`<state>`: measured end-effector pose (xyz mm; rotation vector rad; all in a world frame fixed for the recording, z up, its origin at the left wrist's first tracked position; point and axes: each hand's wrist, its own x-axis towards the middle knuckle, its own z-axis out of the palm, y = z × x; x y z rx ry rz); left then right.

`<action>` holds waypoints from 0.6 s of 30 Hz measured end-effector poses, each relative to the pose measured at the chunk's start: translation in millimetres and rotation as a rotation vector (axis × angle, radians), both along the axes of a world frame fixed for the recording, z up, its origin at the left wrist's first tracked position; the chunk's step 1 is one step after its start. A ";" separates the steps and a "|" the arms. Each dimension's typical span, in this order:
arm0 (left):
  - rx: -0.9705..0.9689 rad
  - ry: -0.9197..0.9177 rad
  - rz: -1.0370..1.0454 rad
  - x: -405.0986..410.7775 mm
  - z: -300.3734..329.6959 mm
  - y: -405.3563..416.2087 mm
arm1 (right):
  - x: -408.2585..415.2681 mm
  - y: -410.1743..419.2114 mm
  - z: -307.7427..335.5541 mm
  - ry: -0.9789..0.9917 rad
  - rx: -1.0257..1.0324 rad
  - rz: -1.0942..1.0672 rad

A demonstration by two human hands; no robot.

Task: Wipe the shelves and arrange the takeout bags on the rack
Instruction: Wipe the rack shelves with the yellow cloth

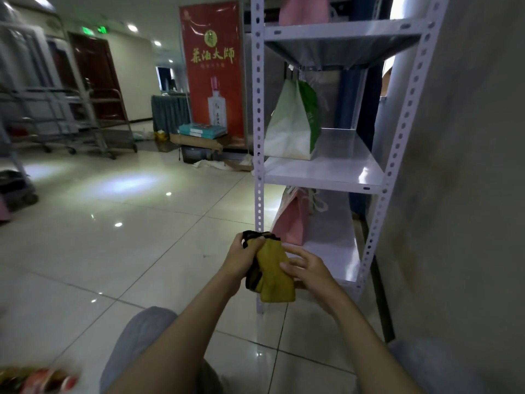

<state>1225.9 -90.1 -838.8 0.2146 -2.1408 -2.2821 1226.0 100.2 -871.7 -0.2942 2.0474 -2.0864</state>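
Yellow cloth (pixel 275 273) in left hand (pixel 241 258) grip

White slotted-angle metal rack (pixel 321 177) standing on glossy tiled floor (pixel 127 237), beside a grey wall. Middle shelf (pixel 341 169): green-and-white takeout bag (pixel 292 123), upright, left side. Bottom shelf (pixel 332 260): pink bag (pixel 292 220), left side. Top shelf (pixel 341 31): second pink bag (pixel 304 9), partly out of frame.

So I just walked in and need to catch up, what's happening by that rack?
A person is holding a yellow cloth in front of the white rack. The left hand grips it and the right hand touches it with spread fingers. A green-and-white bag sits on the middle shelf, a pink bag below.
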 end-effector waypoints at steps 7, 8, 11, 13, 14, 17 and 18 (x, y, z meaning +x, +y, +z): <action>0.166 -0.009 -0.099 -0.2 -8.3 -28.2 | -12.0 -25.1 9.6 0.053 -0.155 -0.244; 0.151 0.006 -0.117 -3.1 -11.5 -31.1 | -14.8 -27.3 9.8 0.067 -0.144 -0.253; 0.077 0.081 -0.071 -13.6 -18.7 -35.0 | -22.8 -33.0 8.2 0.134 -0.072 -0.203; 0.070 0.127 -0.025 -19.4 -24.9 -36.3 | -26.5 -38.1 7.3 0.155 -0.054 -0.137; 0.070 0.152 -0.005 -22.7 -28.3 -37.4 | -28.6 -41.0 6.8 0.167 -0.051 -0.111; 0.027 0.183 0.015 -32.3 -37.4 -42.0 | -38.6 -50.5 1.2 0.166 -0.034 -0.046; 0.004 0.187 0.017 -36.8 -40.5 -44.7 | -44.3 -53.9 -2.6 0.161 -0.037 -0.024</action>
